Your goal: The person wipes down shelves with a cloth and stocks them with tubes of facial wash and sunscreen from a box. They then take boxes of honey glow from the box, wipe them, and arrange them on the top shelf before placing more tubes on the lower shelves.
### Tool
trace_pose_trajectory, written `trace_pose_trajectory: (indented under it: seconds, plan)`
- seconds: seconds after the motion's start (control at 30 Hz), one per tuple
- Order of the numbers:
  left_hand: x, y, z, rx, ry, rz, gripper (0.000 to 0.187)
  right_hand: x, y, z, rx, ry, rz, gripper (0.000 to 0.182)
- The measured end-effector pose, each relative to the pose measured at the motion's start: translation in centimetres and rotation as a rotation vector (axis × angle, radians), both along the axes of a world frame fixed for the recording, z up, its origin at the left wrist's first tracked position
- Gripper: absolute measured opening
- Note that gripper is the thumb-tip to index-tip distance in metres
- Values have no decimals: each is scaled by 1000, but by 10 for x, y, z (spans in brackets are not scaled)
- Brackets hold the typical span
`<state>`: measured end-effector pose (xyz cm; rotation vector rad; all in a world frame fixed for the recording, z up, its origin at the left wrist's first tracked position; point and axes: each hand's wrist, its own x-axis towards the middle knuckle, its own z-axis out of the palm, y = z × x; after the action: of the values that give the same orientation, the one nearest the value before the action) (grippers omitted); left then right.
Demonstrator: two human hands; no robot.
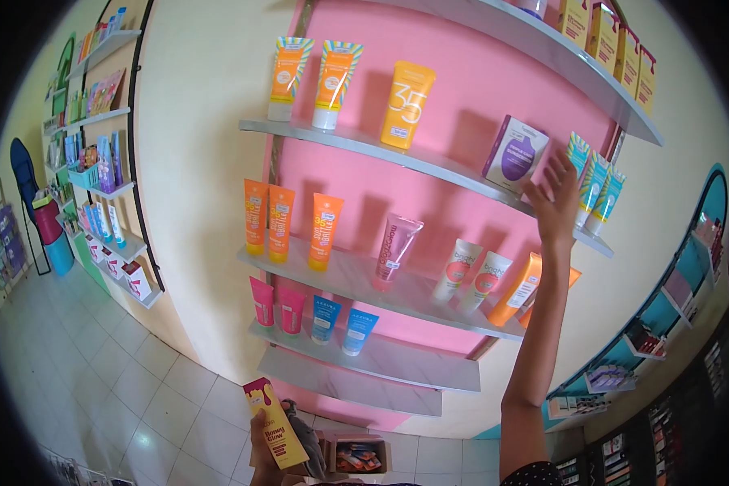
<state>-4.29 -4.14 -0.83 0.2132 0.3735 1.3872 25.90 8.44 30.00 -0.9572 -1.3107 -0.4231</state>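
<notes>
My left hand, low in the view, is closed around a yellow box labelled "Honey Glow" with a dark red drip pattern on top. A grey cloth hangs just behind this box. My right hand is raised at the right end of the second shelf, its fingers apart and nothing in them. Left of its fingertips stands a white and purple sunscreen box. Several blue and yellow striped tubes stand just right of the hand, partly behind it.
Yellow boxes line the top shelf. Orange tubes, a pink tube and white tubes stand on the shelf below. Blue tubes are lower still. An open carton holding packets sits on the tiled floor.
</notes>
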Motion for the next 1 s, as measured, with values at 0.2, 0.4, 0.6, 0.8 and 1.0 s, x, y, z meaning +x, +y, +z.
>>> trace_pose_trajectory:
  seconds: [0.2,0.4,0.6,0.8,1.0]
  plan:
    - [3,4,-13,19,43,-62,43,11,5,19,-239,55,264,72]
    - [1,4,-29,-13,-10,-27,43,16,18,41,-597,1,354,62]
    - [0,1,-29,-19,24,-36,42,-1,31,44,-637,27,458,56]
    - [4,-6,-6,-52,45,-15,43,-1,41,44,-643,-56,516,57]
    - [5,-6,-5,40,104,-2,41,-5,35,45,-651,-33,499,58]
